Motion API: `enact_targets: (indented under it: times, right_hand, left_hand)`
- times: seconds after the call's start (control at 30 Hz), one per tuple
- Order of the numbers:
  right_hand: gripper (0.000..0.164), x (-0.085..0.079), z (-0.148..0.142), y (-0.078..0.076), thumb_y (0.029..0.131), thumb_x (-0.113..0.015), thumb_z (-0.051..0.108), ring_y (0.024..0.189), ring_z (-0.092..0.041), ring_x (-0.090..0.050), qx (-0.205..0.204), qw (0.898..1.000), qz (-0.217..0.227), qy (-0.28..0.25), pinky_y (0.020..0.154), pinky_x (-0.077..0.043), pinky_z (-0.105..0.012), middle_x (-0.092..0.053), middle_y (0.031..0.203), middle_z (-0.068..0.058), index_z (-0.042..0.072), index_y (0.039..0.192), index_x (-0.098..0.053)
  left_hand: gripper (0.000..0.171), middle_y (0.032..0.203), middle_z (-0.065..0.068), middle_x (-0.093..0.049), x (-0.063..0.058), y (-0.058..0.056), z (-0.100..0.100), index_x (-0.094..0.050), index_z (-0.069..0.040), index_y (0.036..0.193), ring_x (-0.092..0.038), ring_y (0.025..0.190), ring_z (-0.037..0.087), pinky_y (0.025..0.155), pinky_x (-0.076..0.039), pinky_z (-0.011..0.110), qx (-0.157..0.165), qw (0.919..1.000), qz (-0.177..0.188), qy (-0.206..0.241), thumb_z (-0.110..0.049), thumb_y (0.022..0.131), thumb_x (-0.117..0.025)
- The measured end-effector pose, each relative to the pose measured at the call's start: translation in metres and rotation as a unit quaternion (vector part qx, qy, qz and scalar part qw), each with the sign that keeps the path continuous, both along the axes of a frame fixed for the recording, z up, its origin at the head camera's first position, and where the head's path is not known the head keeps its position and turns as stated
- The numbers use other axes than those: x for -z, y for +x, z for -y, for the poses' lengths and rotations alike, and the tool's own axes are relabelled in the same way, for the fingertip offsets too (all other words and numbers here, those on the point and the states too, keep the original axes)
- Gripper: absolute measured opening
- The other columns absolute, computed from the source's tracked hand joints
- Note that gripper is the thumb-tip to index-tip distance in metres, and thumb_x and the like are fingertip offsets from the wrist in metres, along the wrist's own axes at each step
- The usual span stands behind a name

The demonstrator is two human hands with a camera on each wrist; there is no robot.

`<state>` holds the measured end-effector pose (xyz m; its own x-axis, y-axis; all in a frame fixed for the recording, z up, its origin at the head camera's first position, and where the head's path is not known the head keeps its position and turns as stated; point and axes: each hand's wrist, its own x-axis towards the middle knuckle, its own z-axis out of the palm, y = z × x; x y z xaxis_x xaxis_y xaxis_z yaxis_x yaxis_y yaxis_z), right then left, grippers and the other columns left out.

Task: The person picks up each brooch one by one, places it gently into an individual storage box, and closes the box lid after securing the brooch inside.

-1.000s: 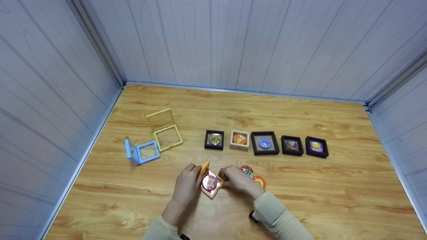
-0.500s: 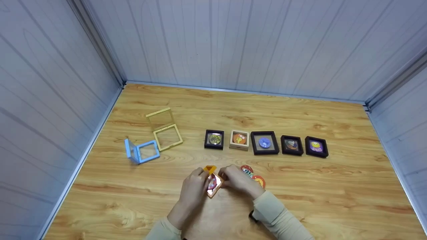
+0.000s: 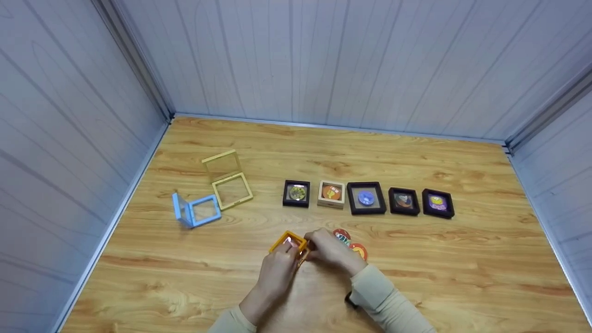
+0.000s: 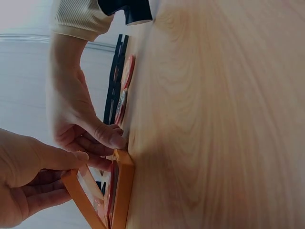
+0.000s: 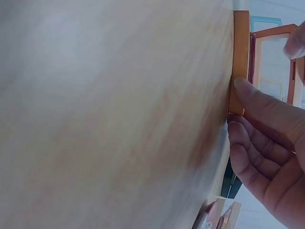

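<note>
In the head view an orange hinged display frame (image 3: 276, 244) sits between my two hands, its lid tilted partway over the base. My left hand (image 3: 276, 273) pinches the lid (image 4: 81, 200) at its rim between thumb and fingers. The right hand (image 3: 329, 247) holds a corner of the base (image 4: 125, 183), its thumb against the side. Between lid and base, a red-edged round disc (image 4: 113, 188) shows edge-on in the left wrist view. Beside the right hand lie round discs, a red-and-green one (image 3: 342, 235) and an orange-red one (image 3: 359, 251).
Behind the hands stands a row of shut frames holding discs: several black ones, including a larger one (image 3: 366, 210), and a cream one (image 3: 331, 204). To the left, a blue frame (image 3: 206, 223) and a yellow frame (image 3: 236, 203) stand open. Pale panels (image 3: 305, 60) wall the table.
My left hand has moved right, swinging the orange lid from nearly upright down toward the base and over the disc. The right hand has stayed at the base corner.
</note>
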<state>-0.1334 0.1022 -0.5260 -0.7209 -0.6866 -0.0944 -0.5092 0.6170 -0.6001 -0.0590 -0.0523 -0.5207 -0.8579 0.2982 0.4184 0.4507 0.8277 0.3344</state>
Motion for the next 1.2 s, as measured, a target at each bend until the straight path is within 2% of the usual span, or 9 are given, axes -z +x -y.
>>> enact_targets:
  times: [0.13,0.23,0.37,0.53,0.7,0.9,1.0,1.13,1.2]
  right_hand:
    - [0.015,0.000,-0.001,0.000,0.074,-0.069,0.009,0.060,-0.006,-0.050,0.000,1.000,0.009,-0.004,0.054,-0.041,-0.019,-0.058,0.071,0.004,0.006,0.088,-0.064]
    - [0.017,0.001,-0.001,0.000,0.075,-0.068,0.008,0.063,-0.006,-0.052,0.000,1.000,0.015,-0.010,0.057,-0.043,-0.019,-0.060,0.075,0.004,0.006,0.091,-0.064]
    - [0.016,0.002,-0.001,-0.001,0.074,-0.070,0.010,0.063,-0.005,-0.051,-0.010,1.000,-0.005,-0.011,0.057,-0.043,-0.019,-0.060,0.075,0.003,0.005,0.088,-0.065]
    - [0.017,0.003,-0.001,-0.001,0.074,-0.071,0.013,0.064,-0.006,-0.053,-0.015,1.000,-0.017,-0.006,0.058,-0.044,-0.020,-0.062,0.076,0.001,0.004,0.087,-0.065]
    - [0.017,0.002,-0.001,-0.001,0.075,-0.069,0.011,0.066,-0.006,-0.054,-0.011,1.000,-0.002,0.006,0.060,-0.044,-0.020,-0.062,0.077,0.001,0.004,0.090,-0.065]
    - [0.023,-0.003,-0.003,-0.001,0.073,-0.069,0.007,0.065,-0.007,-0.053,-0.006,1.000,0.021,0.005,0.059,-0.044,-0.020,-0.061,0.077,0.001,0.003,0.096,-0.065]
    - [0.029,-0.006,-0.009,0.001,0.073,-0.069,0.006,0.069,-0.010,-0.053,0.008,0.999,0.035,0.005,0.062,-0.044,-0.022,-0.060,0.080,-0.002,0.001,0.101,-0.063]
    - [0.032,-0.009,-0.022,0.005,0.072,-0.069,0.006,0.073,-0.015,-0.054,0.020,1.000,0.005,0.008,0.065,-0.045,-0.027,-0.060,0.084,-0.006,-0.001,0.101,-0.061]
    - [0.031,-0.011,-0.029,0.008,0.071,-0.070,0.007,0.075,-0.017,-0.054,0.025,1.000,-0.017,0.010,0.067,-0.046,-0.029,-0.061,0.086,-0.008,-0.001,0.100,-0.061]
  left_hand:
    - [0.009,0.074,0.006,-0.056,0.002,0.001,-0.001,-0.064,0.000,0.080,-0.057,0.066,0.019,0.051,-0.048,0.030,0.000,0.9997,0.003,-0.023,-0.008,0.076,-0.067]
    - [0.013,0.072,0.007,-0.055,0.003,0.002,-0.002,-0.063,-0.001,0.078,-0.057,0.065,0.020,0.050,-0.048,0.030,0.005,0.9990,0.010,-0.043,-0.007,0.070,-0.071]
    - [0.018,0.071,0.007,-0.054,0.002,0.004,-0.003,-0.062,-0.001,0.076,-0.057,0.064,0.021,0.049,-0.047,0.030,0.008,0.9980,0.017,-0.060,-0.003,0.063,-0.074]
    - [0.010,0.069,0.006,-0.055,0.005,0.004,-0.006,-0.065,-0.002,0.077,-0.056,0.061,0.018,0.047,-0.045,0.029,0.012,0.9969,0.027,-0.073,-0.003,0.068,-0.070]
    - [0.004,0.068,0.005,-0.056,0.009,0.003,-0.007,-0.067,-0.003,0.079,-0.056,0.060,0.016,0.044,-0.044,0.026,0.017,0.9954,0.041,-0.085,-0.004,0.076,-0.064]
    - [0.004,0.066,0.005,-0.055,0.010,0.002,-0.007,-0.066,-0.003,0.078,-0.054,0.059,0.016,0.045,-0.043,0.027,0.016,0.9935,0.045,-0.104,-0.004,0.076,-0.062]
    - [0.005,0.067,0.006,-0.055,0.009,0.002,-0.006,-0.066,-0.003,0.078,-0.054,0.058,0.016,0.045,-0.043,0.026,0.021,0.9922,0.061,-0.107,-0.003,0.076,-0.061]
    - [0.005,0.068,0.006,-0.055,0.008,0.002,-0.003,-0.065,-0.003,0.080,-0.054,0.058,0.016,0.045,-0.043,0.026,0.029,0.9904,0.084,-0.106,-0.001,0.077,-0.061]
    - [0.005,0.069,0.006,-0.055,0.008,0.002,0.000,-0.064,-0.002,0.080,-0.054,0.058,0.016,0.045,-0.042,0.026,0.030,0.9903,0.083,-0.107,-0.001,0.076,-0.061]
